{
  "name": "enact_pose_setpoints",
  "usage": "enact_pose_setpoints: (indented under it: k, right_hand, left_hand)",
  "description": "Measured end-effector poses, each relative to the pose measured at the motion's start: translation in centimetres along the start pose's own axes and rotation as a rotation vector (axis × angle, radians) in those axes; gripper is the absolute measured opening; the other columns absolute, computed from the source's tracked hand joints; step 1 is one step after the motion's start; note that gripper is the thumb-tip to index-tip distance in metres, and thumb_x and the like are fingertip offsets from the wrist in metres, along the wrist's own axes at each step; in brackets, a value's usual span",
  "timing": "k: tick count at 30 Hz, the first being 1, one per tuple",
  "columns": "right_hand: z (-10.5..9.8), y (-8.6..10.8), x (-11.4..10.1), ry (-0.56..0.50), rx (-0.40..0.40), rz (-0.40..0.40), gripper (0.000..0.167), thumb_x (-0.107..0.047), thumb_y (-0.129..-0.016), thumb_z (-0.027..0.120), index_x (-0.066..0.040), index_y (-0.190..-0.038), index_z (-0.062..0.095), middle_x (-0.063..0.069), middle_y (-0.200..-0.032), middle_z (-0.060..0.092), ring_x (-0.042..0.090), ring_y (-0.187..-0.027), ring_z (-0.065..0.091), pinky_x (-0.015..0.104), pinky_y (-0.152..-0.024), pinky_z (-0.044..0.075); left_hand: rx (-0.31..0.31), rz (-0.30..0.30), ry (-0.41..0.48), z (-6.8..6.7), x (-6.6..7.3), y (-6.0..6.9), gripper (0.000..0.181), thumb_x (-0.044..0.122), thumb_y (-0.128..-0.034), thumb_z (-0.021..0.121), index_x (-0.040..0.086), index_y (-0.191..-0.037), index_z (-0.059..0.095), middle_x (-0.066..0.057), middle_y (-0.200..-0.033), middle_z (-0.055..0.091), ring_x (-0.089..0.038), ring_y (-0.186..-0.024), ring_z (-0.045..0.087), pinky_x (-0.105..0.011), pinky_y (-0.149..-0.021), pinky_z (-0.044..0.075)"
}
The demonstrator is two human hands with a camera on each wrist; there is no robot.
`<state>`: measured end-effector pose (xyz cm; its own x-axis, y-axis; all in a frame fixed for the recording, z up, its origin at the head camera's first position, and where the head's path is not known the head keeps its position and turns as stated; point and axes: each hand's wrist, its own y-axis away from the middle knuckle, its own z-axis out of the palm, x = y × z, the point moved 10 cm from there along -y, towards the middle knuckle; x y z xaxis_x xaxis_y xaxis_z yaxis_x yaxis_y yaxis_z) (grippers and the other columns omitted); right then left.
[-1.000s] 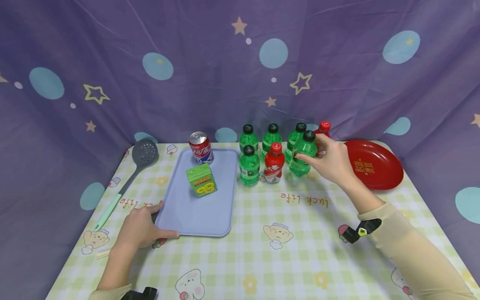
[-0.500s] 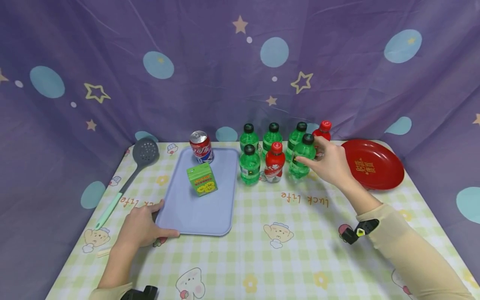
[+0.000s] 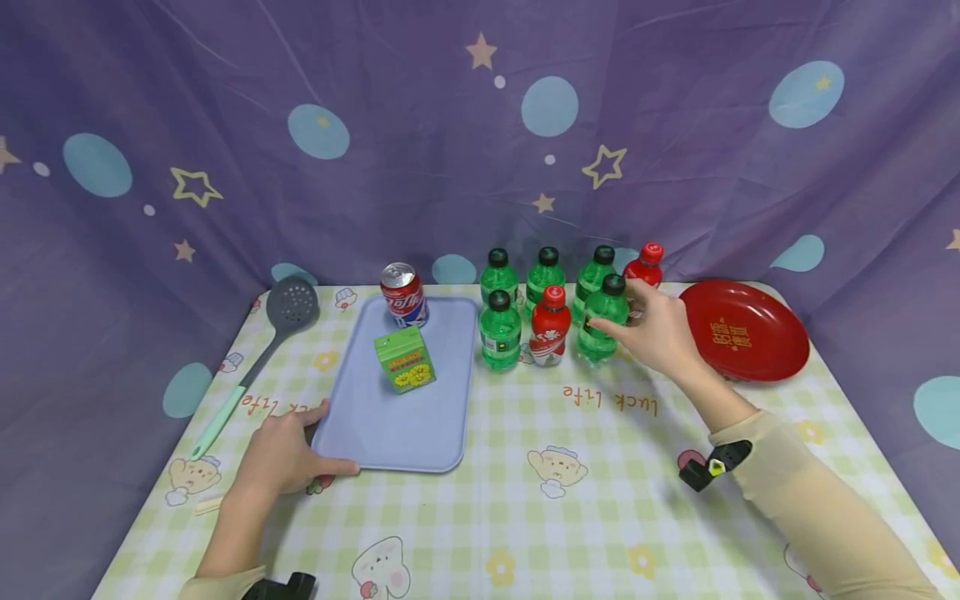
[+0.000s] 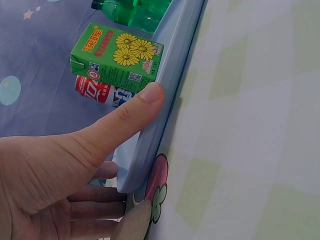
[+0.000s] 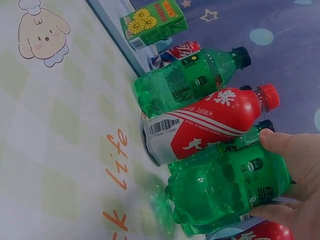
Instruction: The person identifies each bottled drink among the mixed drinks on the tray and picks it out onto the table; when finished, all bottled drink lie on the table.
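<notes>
My right hand (image 3: 660, 329) holds a green soda bottle (image 3: 602, 321) by its side, thumb and fingers on opposite sides. The bottle is nearly upright, its base at or just above the tablecloth; I cannot tell whether it touches. Left of it stands a red-capped cola bottle (image 5: 210, 120), and another green bottle (image 3: 500, 333) stands beyond that. My left hand (image 3: 277, 454) rests at the near left corner of the blue tray (image 3: 397, 442), with a straight thumb (image 4: 125, 120) against the rim. On the tray are a green drink carton (image 3: 405, 360) and a red soda can (image 3: 403, 296).
Behind the held bottle are several green bottles (image 3: 546, 279) and a red-capped bottle (image 3: 647, 265), partly hidden by my hand. A red plate (image 3: 780, 333) lies at the right. A skimmer (image 3: 292, 307) lies left of the tray. Under my left wrist is a pale, flat-ended thing (image 3: 208, 505).
The right hand has lowered the green bottle slightly, bringing it a little nearer and to the left. My left hand stays at the tray's corner.
</notes>
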<state>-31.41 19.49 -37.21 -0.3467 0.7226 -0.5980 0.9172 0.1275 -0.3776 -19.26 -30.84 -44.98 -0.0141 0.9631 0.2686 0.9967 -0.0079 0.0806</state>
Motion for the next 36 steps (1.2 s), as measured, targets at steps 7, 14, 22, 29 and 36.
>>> enact_pose_setpoints:
  k: [7,14,22,29,36]
  right_hand:
    - [0.2,0.0,0.2,-0.006,0.007,-0.003,0.057,-0.033,-0.085,0.092,0.000,-0.124,0.068,0.023,-0.117,0.078,0.042,-0.098,0.079,0.055,-0.085,0.065]
    - [0.4,0.1,0.5,0.019,0.015,0.011,0.058,-0.035,-0.084,0.092,0.000,-0.123,0.068,0.023,-0.114,0.078,0.041,-0.096,0.079,0.056,-0.084,0.065]
    - [0.4,0.5,1.2,0.008,0.014,0.034,0.064,-0.033,-0.084,0.093,0.003,-0.130,0.066,0.027,-0.123,0.076,0.045,-0.100,0.079,0.057,-0.087,0.064]
    - [0.4,0.8,1.3,0.004,0.038,0.016,0.066,-0.033,-0.082,0.094,0.001,-0.130,0.065,0.026,-0.123,0.076,0.045,-0.099,0.079,0.057,-0.085,0.064]
    - [0.3,0.9,0.5,0.089,0.043,-0.008,0.075,-0.039,-0.080,0.095,0.004,-0.134,0.064,0.027,-0.111,0.078,0.041,-0.087,0.078,0.055,-0.076,0.065]
  left_hand:
    - [-0.011,-0.004,0.003,0.0,0.0,0.0,0.132,0.076,-0.0500,0.095,-0.005,-0.148,0.058,-0.043,-0.139,0.058,-0.063,-0.124,0.059,-0.068,-0.097,0.054]
    - [-0.028,-0.016,-0.002,0.3,-0.2,-0.1,0.134,0.078,-0.0505,0.094,-0.005,-0.149,0.056,-0.043,-0.141,0.057,-0.063,-0.125,0.059,-0.068,-0.097,0.054]
    - [-0.027,-0.018,-0.001,0.2,-0.1,0.0,0.133,0.077,-0.0508,0.095,-0.005,-0.149,0.057,-0.043,-0.141,0.057,-0.063,-0.126,0.058,-0.068,-0.097,0.054]
    - [-0.020,-0.014,-0.001,0.2,-0.1,-0.1,0.133,0.077,-0.0501,0.095,-0.005,-0.148,0.057,-0.042,-0.141,0.057,-0.063,-0.127,0.058,-0.069,-0.099,0.053]
    - [-0.035,-0.029,-0.006,0.4,-0.3,-0.1,0.135,0.079,-0.0499,0.094,-0.004,-0.150,0.056,-0.042,-0.143,0.056,-0.064,-0.128,0.057,-0.069,-0.101,0.052]
